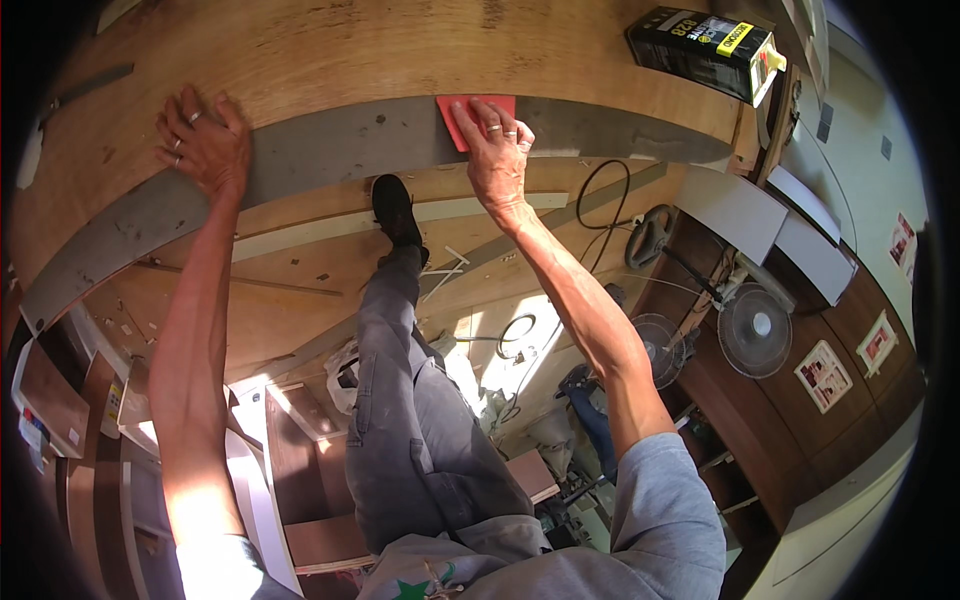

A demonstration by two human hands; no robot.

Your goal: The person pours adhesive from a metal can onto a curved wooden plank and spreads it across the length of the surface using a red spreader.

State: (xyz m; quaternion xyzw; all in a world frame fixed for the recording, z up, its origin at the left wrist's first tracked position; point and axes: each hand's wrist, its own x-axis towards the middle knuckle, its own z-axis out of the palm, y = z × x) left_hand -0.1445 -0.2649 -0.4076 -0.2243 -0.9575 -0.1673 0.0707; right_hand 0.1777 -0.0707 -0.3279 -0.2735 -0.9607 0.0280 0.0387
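Note:
My right hand point(497, 165) presses a flat red square piece point(455, 125) against the grey strip point(340, 130) along the near edge of a wooden board. The fingers lie over the piece, so whether it is stiff or soft I cannot tell. My left hand point(203, 140) rests on the wooden board point(330, 50) at the left, fingers spread and holding nothing. Its palm lies beside the strip's far edge. Rings show on both hands. Dark marks dot the grey strip.
A black rectangular can point(700, 50) lies on the board at the far right. Below the board, my shoe point(395, 208) stands among offcuts and a black cable point(610, 180). Two fans point(757, 328) are at the right; cabinet panels point(310, 490) stand at the lower left.

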